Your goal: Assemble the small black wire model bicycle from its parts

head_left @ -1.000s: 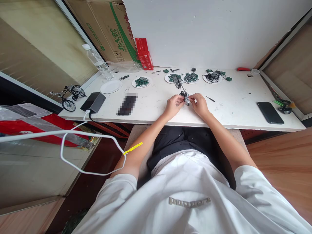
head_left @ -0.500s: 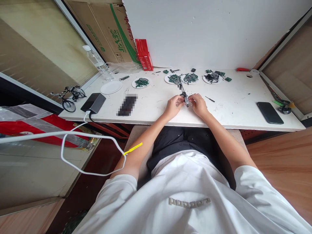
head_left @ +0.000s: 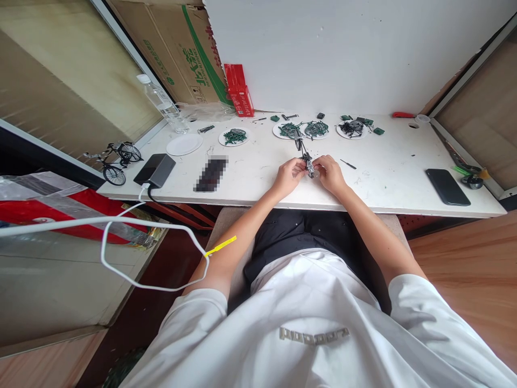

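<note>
A small black model bicycle (head_left: 306, 152) points away from me between my hands, near the front of the white table (head_left: 250, 180). My left hand (head_left: 290, 175) is closed on its near left side, fingertips pressed to the frame. On the other side my right hand (head_left: 330, 173) pinches the near end of the bicycle. The fingers hide part of this end, and the small details there are too fine to tell. Beyond the bicycle's far wheel stands a white plate (head_left: 276, 133) with green and grey parts. A thin dark screwdriver-like tool (head_left: 348, 164) lies right of my right hand.
Another model bicycle (head_left: 114, 160) stands at the left, beside a dark power adapter (head_left: 154, 171). A bare white plate (head_left: 184, 145), a water bottle (head_left: 163, 105) and a red box (head_left: 239, 91) are further back. A black phone (head_left: 447, 187) lies at the right. A white cable (head_left: 161, 221) crosses the left foreground.
The near end of the bicycle has shifted very slightly between my fingers. Both hands stay in nearly the same place.
</note>
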A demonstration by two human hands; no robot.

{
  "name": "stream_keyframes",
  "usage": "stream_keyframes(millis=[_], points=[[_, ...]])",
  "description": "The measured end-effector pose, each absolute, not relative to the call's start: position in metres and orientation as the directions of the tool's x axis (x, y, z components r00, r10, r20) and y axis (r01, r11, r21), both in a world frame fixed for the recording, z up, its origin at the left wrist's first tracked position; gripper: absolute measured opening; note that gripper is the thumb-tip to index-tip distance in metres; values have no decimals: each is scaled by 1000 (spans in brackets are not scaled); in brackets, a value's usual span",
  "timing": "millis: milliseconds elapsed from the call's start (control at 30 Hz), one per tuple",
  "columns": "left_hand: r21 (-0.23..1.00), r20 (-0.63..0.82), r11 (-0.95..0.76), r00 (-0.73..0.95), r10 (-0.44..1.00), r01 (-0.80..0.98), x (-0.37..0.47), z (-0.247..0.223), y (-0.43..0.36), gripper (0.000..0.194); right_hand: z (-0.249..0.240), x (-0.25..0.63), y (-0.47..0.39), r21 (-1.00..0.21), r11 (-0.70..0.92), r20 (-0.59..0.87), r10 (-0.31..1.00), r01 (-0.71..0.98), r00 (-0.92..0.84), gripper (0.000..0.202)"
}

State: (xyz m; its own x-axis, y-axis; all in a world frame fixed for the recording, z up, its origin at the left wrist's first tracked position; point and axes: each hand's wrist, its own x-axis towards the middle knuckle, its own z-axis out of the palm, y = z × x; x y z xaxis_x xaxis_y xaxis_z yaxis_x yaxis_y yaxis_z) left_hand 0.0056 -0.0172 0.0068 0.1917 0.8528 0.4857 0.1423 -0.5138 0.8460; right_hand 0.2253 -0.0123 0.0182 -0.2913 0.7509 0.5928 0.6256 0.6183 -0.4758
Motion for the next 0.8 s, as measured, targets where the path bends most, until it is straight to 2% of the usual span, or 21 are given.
stream_keyframes(millis=[467,667,800], points=[[860,465,-487,156,871,152,5,5,-13,22,10,227,-6,-504,584,561,782,636,-274,16],[863,469,-484,122,874,149,5,3,-12,23,9,228,-5,-476,629,595,745,615,-301,23],[872,459,-471,107,882,137,6,4,-12,22,11,226,-8,-499,622,591,754,603,-288,27]])
